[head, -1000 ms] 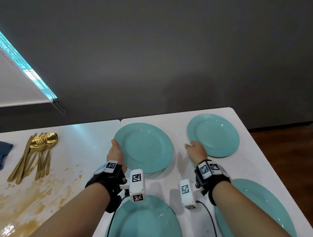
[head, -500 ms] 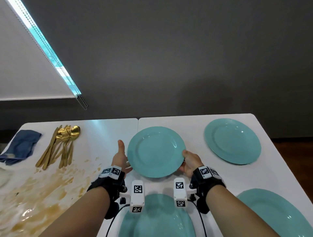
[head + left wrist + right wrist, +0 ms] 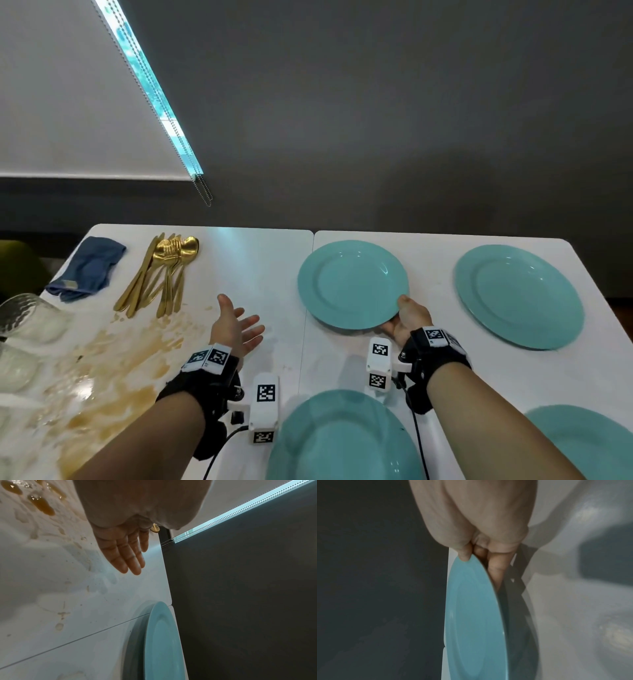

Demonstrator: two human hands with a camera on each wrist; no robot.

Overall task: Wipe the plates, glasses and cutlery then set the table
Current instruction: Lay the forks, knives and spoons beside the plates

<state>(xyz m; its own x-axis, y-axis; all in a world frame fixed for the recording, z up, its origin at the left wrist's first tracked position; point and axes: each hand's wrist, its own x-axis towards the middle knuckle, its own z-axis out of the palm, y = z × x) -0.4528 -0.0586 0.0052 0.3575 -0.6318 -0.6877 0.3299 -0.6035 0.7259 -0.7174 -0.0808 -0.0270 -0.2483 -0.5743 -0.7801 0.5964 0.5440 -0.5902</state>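
Four smooth round teal plates lie on the white table (image 3: 428, 370); the right hand (image 3: 407, 317) pinches the twelve-o'clock plate (image 3: 352, 282) at its five-o'clock rim — left hand (image 3: 233, 325) spread, fingers apart, holding nothing.

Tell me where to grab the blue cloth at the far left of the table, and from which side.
Take the blue cloth at its near end, where the fabric bunches into a raised fold, coming from its right with the free left hand. It lies crumpled, so a pinch from above should catch it. Gold cutlery lies close on its right and glasses nearer left, so approach from above.
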